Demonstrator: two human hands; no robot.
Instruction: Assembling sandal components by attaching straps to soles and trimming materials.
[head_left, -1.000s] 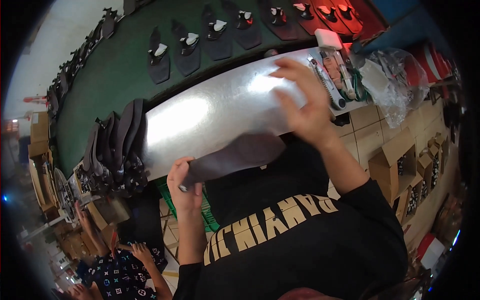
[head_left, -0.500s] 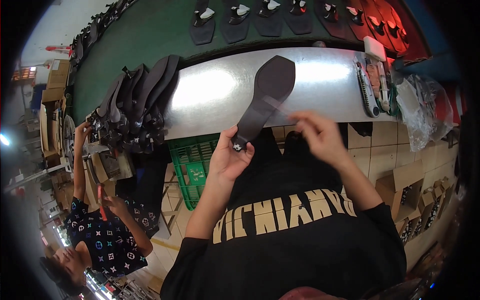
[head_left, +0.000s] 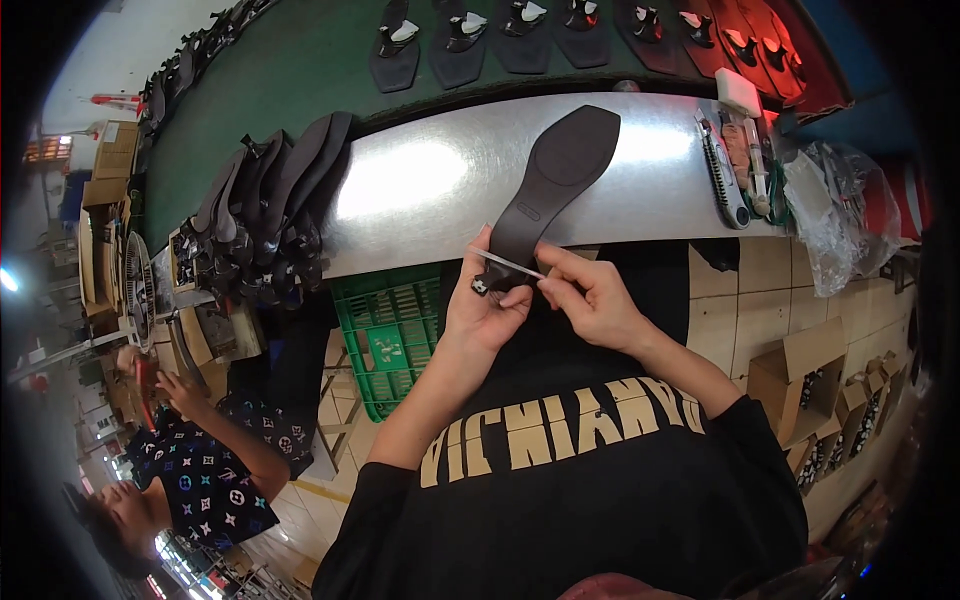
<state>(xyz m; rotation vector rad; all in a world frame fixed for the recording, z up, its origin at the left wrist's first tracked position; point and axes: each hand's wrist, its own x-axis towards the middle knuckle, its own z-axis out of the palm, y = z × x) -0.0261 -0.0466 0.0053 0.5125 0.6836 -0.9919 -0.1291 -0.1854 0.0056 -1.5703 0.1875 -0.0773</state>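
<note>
A dark brown sandal [head_left: 568,150] with its sole facing up is in my left hand [head_left: 478,315], gripped at its narrow heel end. Its broad toe end points away over the metal bench, tilted to the right. Between the thumb and fingers of my right hand [head_left: 598,303] is a thin, pale, flat stick [head_left: 510,263]. It lies slantwise across the sandal near the heel, its far end close to my left fingers. Beside that end a small black and whitish part [head_left: 480,287] shows at the heel edge; its kind is unclear.
The shiny metal bench [head_left: 400,215] carries a heap of dark sandals [head_left: 275,200] at left and a utility knife [head_left: 722,180] at right. Behind it, a green conveyor belt [head_left: 330,60] bears sandals. A green crate [head_left: 385,345] stands below. A co-worker [head_left: 205,460] is at left.
My right hand has brought the stick from mid-sole down to the heel end. The sandal's toe has swung right. The co-worker's hand has drawn back from the sandal heap.
</note>
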